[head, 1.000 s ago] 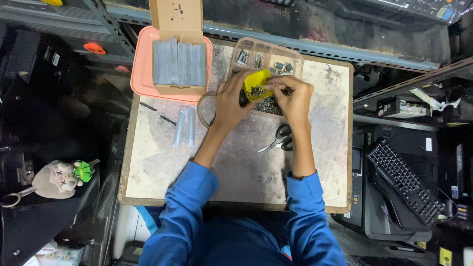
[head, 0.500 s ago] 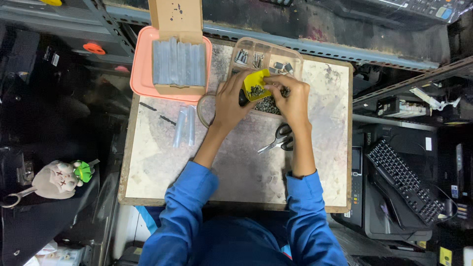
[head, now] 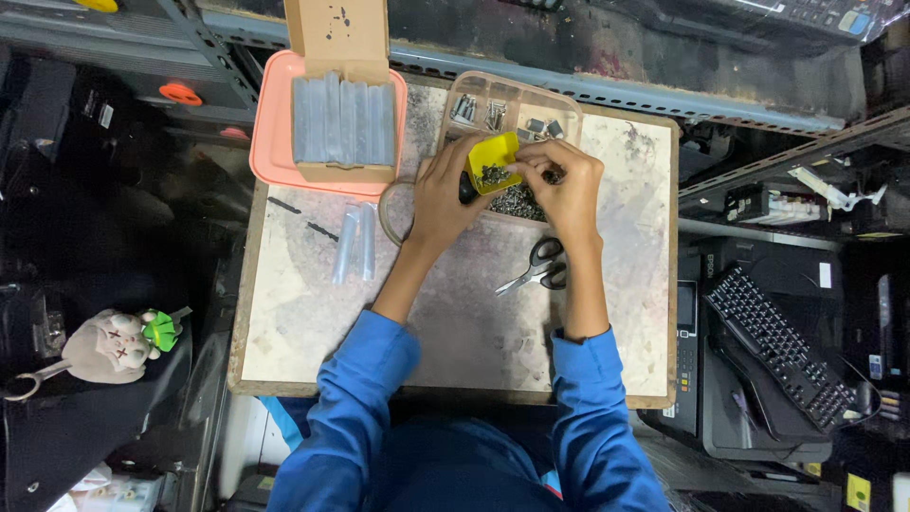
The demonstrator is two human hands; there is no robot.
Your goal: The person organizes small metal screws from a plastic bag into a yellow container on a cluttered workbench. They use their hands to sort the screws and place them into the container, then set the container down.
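Over the far middle of the table (head: 313, 313), the left hand (head: 444, 194) is clenched around a small yellow scoop (head: 497, 161) with dark screws heaped in it. The right hand (head: 566, 180) pinches at the scoop's edge with its fingertips; what they grip, if anything, is too small to tell. Both hands hover above a clear tray (head: 512, 104) with compartments of small metal parts, and a loose pile of screws (head: 519, 201) lies just under them, so the sorting looks midway: some compartments filled, a heap left.

Scissors (head: 540, 265) lie shut near the right wrist. A ring of tape (head: 391, 210) sits beside the left hand, with clear bags (head: 354, 242) further left. A pink tray (head: 275, 142) at the far left corner holds a cardboard box (head: 339, 114) of more bags.

The tabletop is worn, pale and stained. Metal shelving runs behind; a black keyboard (head: 773, 346) rests on equipment to the right, and a plush toy (head: 109, 346) lies left.
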